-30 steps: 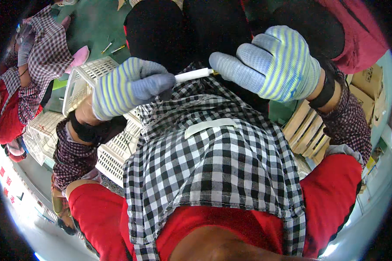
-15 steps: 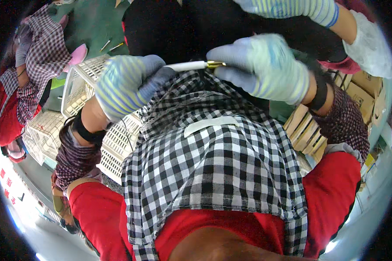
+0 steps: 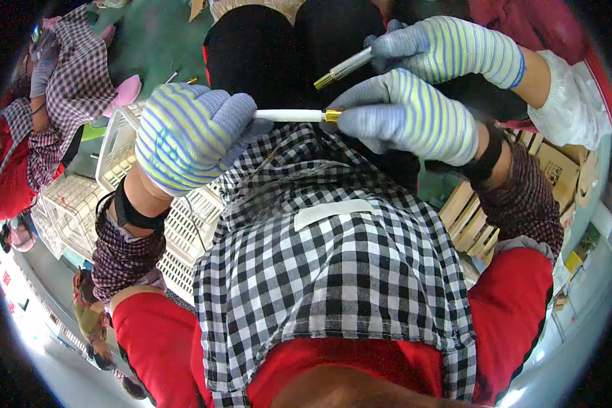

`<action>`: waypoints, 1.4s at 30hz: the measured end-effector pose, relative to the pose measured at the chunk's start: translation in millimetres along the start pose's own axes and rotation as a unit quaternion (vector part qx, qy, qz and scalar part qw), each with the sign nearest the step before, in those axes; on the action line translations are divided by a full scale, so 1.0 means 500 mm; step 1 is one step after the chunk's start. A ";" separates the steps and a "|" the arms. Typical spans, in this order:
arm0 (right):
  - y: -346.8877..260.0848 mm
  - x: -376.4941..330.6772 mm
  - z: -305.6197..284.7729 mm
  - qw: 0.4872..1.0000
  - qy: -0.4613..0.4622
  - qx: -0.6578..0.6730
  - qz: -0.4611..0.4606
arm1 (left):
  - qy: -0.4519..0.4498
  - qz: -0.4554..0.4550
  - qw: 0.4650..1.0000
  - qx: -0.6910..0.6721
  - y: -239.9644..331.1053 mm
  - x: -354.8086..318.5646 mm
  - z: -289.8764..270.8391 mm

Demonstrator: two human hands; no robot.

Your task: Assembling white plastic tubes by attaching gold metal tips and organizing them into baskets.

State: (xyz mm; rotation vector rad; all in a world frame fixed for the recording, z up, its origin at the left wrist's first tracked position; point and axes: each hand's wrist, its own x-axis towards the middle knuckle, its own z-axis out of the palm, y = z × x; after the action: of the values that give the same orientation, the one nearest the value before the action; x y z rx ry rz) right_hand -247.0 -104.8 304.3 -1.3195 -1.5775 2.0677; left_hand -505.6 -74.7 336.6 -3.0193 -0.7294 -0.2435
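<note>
A slim white tube [image 3: 292,115] with a gold-coloured end lies level in front of my lap, between my two gloved hands. Its left end disappears into my left hand [image 3: 189,139], whose fingers are wrapped round it. The fingertips of my right hand [image 3: 411,117] pinch the gold end. Both gloves are striped, with grey fingers. Just above my right hand, another person's gloved hand [image 3: 445,51] grips a silver tube [image 3: 350,66] with a gold end that points down and left.
White plastic baskets [image 3: 117,153] stand at my left, close to that forearm. Wooden slats [image 3: 464,216] and a cardboard box [image 3: 559,170] are at my right. Further left sits a person in a checked apron [image 3: 81,58]. Thin rods [image 3: 172,77] lie on the green floor.
The other person's hand has come down and left, and its silver tube now shows. My right hand has turned, showing its stripes; both my hands still hold the white tube.
</note>
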 end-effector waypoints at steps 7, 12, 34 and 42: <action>-0.001 -0.010 0.007 0.633 0.230 -0.609 -0.419 | -0.182 -0.241 0.840 -0.451 -0.022 -0.021 -0.015; 0.029 0.010 0.021 0.712 0.256 -0.487 -0.437 | -0.115 -0.121 0.970 -0.179 0.002 -0.022 -0.021; -0.042 0.022 0.016 0.994 0.018 0.106 0.018 | 0.069 -0.009 0.997 0.041 -0.035 -0.032 0.008; -0.033 0.104 -0.004 0.882 0.101 -0.301 -0.348 | 0.046 -0.238 0.970 0.002 -0.079 -0.183 -0.022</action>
State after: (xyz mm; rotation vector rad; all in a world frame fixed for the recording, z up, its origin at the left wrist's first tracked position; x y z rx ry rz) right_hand -280.5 -63.4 292.0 -0.8502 -2.2490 1.0149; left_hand -605.7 -81.4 332.4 -2.7560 -1.4307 -0.3836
